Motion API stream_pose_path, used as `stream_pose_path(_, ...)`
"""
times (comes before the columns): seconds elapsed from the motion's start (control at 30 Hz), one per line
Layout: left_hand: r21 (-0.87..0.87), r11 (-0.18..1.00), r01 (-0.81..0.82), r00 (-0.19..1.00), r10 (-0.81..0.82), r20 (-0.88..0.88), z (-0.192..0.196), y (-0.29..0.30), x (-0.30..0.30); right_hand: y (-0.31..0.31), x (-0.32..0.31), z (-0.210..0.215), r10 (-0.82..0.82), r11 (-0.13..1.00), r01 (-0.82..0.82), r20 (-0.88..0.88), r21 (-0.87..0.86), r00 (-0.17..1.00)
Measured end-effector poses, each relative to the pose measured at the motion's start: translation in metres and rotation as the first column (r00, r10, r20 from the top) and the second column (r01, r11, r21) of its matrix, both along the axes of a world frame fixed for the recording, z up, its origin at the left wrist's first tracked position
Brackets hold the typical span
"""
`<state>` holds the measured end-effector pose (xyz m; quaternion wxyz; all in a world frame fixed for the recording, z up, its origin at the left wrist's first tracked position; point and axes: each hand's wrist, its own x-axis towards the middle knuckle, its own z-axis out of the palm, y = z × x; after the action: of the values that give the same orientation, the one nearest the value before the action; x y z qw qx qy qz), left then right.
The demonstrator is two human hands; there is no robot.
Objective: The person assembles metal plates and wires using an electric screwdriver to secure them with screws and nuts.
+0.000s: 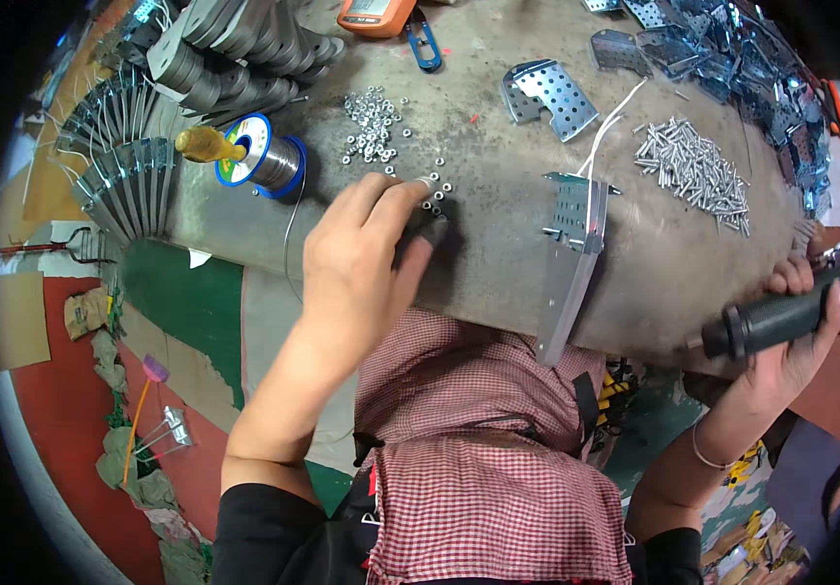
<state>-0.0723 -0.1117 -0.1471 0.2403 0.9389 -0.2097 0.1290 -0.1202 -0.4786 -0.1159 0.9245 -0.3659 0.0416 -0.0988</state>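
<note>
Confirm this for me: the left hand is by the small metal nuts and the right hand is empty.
Wrong about the right hand: the head view shows it gripping a black tool. The left hand is by the small metal nuts.

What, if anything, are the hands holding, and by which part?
The right hand grips the black tool around its cylindrical body. The left hand is at the small nuts; whether it pinches one cannot be told.

A fisheye view looks steeply down from the person's head, facing out across the grey, scuffed workbench, close enough that the red-and-white checked cloth apron fills the lower middle; edges bend toward its rim.
</note>
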Motion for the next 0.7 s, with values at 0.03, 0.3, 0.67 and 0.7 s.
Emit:
stream_pose_path(0.03, 0.099, 0.995, 0.006, 1.000, -0.009, 0.029, -0.001, 0.002, 0.001, 0.008, 0.003, 0.001, -0.029, 0.998, 0.029, 0.001, 0.062, 1.000)
stream_pose_path(0.3, 0.572, 0.792, 0.214, 0.965, -0.260, 0.000, 0.017, -0.001, 0.017, 0.041, 0.020, -0.039, -0.353, 0.912, 0.326, 0.072, 0.247, 0.933)
stream_pose_path(0.67, -0.517, 0.826, 0.226, 0.952, -0.300, -0.064, -0.002, -0.045, 0.012, 0.065, 0.030, -0.049, -0.518, 0.815, 0.505, -0.032, 0.283, 0.855)
stream_pose_path(0.7, -0.574, 0.789, 0.218, 0.948, -0.311, -0.068, -0.006, -0.050, 0.011, 0.065, 0.030, -0.048, -0.516, 0.818, 0.503, -0.031, 0.279, 0.856)
